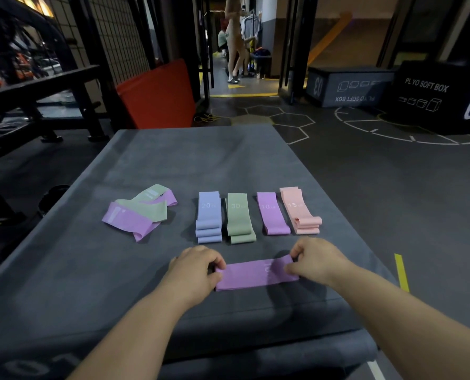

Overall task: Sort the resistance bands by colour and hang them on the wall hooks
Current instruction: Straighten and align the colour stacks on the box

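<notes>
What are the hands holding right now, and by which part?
A purple resistance band, flat on the grey padded surface: the left hand pinches its left end, the right hand its right end.

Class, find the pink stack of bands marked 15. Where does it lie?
In the head view, the pink stack lies at the right end of the sorted row on the grey box, beside the purple stack marked 10, beyond the right hand.
</notes>
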The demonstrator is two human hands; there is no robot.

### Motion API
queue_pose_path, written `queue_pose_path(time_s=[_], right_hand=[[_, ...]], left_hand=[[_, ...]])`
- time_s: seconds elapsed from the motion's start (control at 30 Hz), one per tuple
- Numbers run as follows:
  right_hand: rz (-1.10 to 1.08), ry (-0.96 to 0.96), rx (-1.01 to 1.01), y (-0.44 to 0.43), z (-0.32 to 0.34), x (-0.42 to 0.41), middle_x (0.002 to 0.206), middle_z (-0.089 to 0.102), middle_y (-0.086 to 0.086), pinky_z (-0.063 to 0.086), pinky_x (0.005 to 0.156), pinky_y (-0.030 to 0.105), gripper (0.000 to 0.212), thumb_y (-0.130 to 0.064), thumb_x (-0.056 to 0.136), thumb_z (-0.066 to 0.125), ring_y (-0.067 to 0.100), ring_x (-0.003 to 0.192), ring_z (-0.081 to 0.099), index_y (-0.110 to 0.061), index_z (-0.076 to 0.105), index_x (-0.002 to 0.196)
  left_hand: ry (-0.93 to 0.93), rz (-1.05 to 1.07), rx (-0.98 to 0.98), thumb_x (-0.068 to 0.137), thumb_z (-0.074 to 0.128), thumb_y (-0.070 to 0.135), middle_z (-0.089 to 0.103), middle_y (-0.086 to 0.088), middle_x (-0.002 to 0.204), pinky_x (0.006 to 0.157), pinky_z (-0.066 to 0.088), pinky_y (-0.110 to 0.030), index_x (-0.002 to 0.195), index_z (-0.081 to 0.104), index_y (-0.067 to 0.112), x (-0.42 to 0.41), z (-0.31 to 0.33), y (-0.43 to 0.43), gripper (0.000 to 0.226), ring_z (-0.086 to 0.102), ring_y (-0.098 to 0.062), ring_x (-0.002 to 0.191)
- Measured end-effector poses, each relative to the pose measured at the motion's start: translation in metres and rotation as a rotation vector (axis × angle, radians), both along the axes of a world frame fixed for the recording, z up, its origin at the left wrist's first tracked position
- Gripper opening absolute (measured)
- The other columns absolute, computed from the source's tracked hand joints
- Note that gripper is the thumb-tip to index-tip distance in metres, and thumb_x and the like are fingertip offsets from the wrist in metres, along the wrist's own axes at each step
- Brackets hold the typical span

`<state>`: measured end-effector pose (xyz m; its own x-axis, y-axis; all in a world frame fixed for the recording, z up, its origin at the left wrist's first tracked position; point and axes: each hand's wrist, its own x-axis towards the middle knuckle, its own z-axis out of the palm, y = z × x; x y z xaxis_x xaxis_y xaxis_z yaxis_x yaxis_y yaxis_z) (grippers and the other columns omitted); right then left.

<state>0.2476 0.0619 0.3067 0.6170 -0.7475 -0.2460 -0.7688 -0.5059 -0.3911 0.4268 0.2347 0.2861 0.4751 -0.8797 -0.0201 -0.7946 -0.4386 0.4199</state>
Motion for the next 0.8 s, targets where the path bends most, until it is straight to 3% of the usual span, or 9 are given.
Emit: queue_pose_path(time_s=[0.1, 0.2, 0.33, 0.47, 0.53, 0.6, 0.67, 0.8], right_hand=[[0.015, 0.009, 0.004, 0.001, 0.0, 0.001, 0.087, 0.072, 0.005, 0.05, 0.065, 0.028, 0.013, -0.026, 0.076, 0.067, 0.018, 0.082, 0.066, -0.015, 0.072, 0.082], [0.041, -0.024, -0.008, 0.002, 0.0, 0.001, 0.083, 0.07, -0.001, 0.05, 0.068, 0.029, 0.005, -0.025, 0.077, 0.066, 0.016, 0.08, 0.064, -0.021, 0.068, 0.075], [0.083, -0.109, -0.004, 0.001, 0.002, -0.001, 0.072, 0.059, -0.01, 0.041, 0.059, 0.023, 0.014, -0.025, 0.08, 0.062, 0.012, 0.072, 0.054, -0.027, 0.052, 0.07], [0.07, -0.243, 0.08, 0.0, 0.003, -0.001, 0.057, 0.052, -0.009, 0.04, 0.057, 0.025, 0.018, -0.019, 0.085, 0.06, 0.011, 0.057, 0.045, -0.025, 0.047, 0.075], [0.047, -0.32, 0.14, 0.0, 0.002, 0.001, 0.052, 0.056, -0.009, 0.049, 0.061, 0.033, 0.016, -0.015, 0.087, 0.059, 0.015, 0.055, 0.054, -0.025, 0.048, 0.079], [0.0, -0.423, 0.201, 0.001, 0.003, 0.002, 0.062, 0.062, -0.002, 0.053, 0.061, 0.037, 0.017, -0.011, 0.089, 0.056, 0.017, 0.058, 0.064, -0.025, 0.046, 0.086], [-0.049, -0.53, 0.238, 0.0, 0.005, 0.004, 0.067, 0.061, 0.008, 0.05, 0.054, 0.032, 0.021, -0.007, 0.092, 0.053, 0.016, 0.056, 0.065, -0.025, 0.042, 0.089], [-0.115, -0.666, 0.217, -0.008, 0.002, 0.009, 0.07, 0.058, 0.008, 0.047, 0.057, 0.027, 0.028, -0.008, 0.092, 0.056, 0.014, 0.052, 0.061, -0.027, 0.041, 0.079]], left_hand=[[0.042, 0.03, -0.017, 0.085, 0.062, 0.025, 0.055, 0.018, 0.1, 0.093, 0.045, -0.034, 0.092, 0.055, 0.037, -0.001, 0.001, -0.001, 0.015, 0.052, -0.008, 0.101], [0.089, 0.04, -0.001, 0.085, 0.062, 0.022, 0.053, 0.02, 0.099, 0.091, 0.047, -0.031, 0.109, 0.057, 0.034, -0.001, 0.001, -0.002, 0.027, 0.053, -0.008, 0.098], [0.08, 0.033, 0.056, 0.086, 0.059, 0.02, 0.051, 0.012, 0.107, 0.092, 0.046, -0.028, 0.126, 0.055, 0.029, -0.002, 0.004, -0.005, 0.041, 0.053, -0.011, 0.1], [0.062, 0.021, 0.073, 0.083, 0.059, 0.017, 0.048, 0.009, 0.106, 0.085, 0.047, -0.027, 0.107, 0.062, 0.029, -0.006, 0.008, -0.007, 0.027, 0.053, -0.011, 0.095], [0.058, 0.015, 0.07, 0.083, 0.059, 0.018, 0.047, 0.01, 0.103, 0.083, 0.046, -0.026, 0.098, 0.062, 0.029, -0.006, 0.009, -0.008, 0.018, 0.052, -0.009, 0.092], [0.064, 0.011, 0.061, 0.083, 0.058, 0.021, 0.048, 0.011, 0.102, 0.084, 0.048, -0.028, 0.093, 0.061, 0.029, -0.007, 0.009, -0.009, 0.013, 0.052, -0.009, 0.09], [0.086, 0.006, 0.057, 0.082, 0.059, 0.023, 0.05, 0.012, 0.099, 0.082, 0.049, -0.03, 0.088, 0.059, 0.029, -0.007, 0.01, -0.01, 0.009, 0.054, -0.01, 0.089], [0.146, -0.002, 0.058, 0.083, 0.058, 0.027, 0.056, 0.014, 0.079, 0.065, 0.044, -0.023, 0.079, 0.055, 0.035, -0.009, 0.012, -0.014, 0.009, 0.054, -0.007, 0.073]])
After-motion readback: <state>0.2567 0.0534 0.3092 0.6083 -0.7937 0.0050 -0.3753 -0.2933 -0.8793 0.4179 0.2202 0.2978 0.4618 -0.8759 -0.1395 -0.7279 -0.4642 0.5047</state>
